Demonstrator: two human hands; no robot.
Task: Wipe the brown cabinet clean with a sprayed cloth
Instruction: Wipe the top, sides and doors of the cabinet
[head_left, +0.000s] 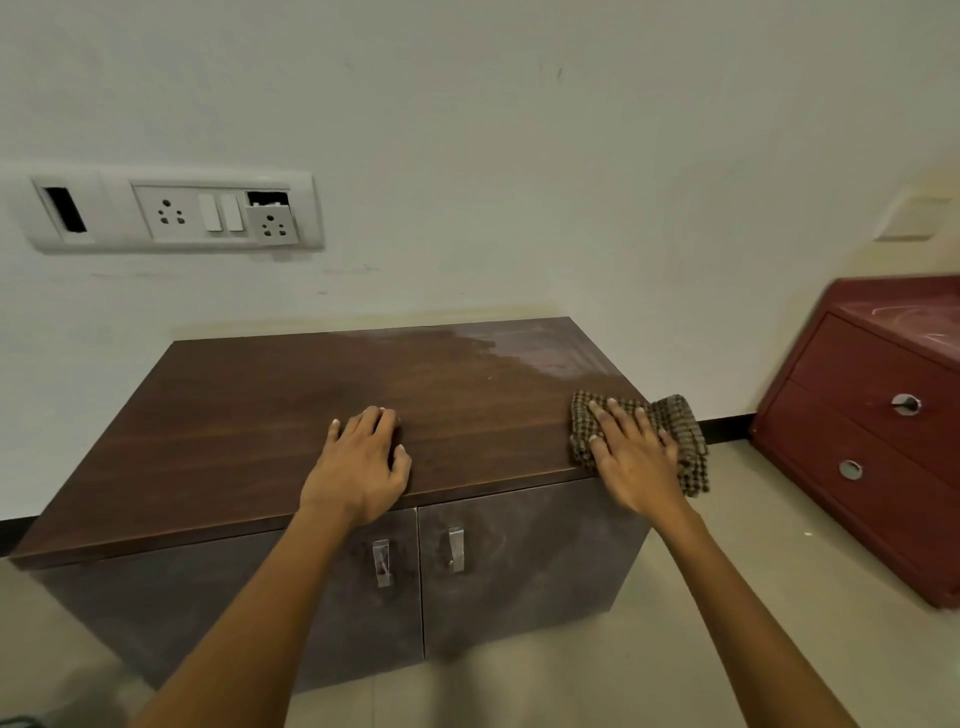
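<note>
The low brown cabinet (249, 415) stands against the wall, with a wood-grain top and two grey-brown doors with metal handles. A brown checked cloth (680, 431) lies at the top's front right corner, partly hanging over the right edge. My right hand (631, 457) presses flat on the cloth with straight fingers. My left hand (361, 467) rests palm down on the top near the front edge, middle, fingers slightly bent and holding nothing. A pale wet or glossy patch (535, 353) shows at the top's back right.
A dark red drawer unit (872, 441) with round metal pulls stands on the floor to the right, a narrow gap from the cabinet. A white socket and switch panel (171, 213) sits on the wall above left. Beige tiled floor (727, 649) lies in front.
</note>
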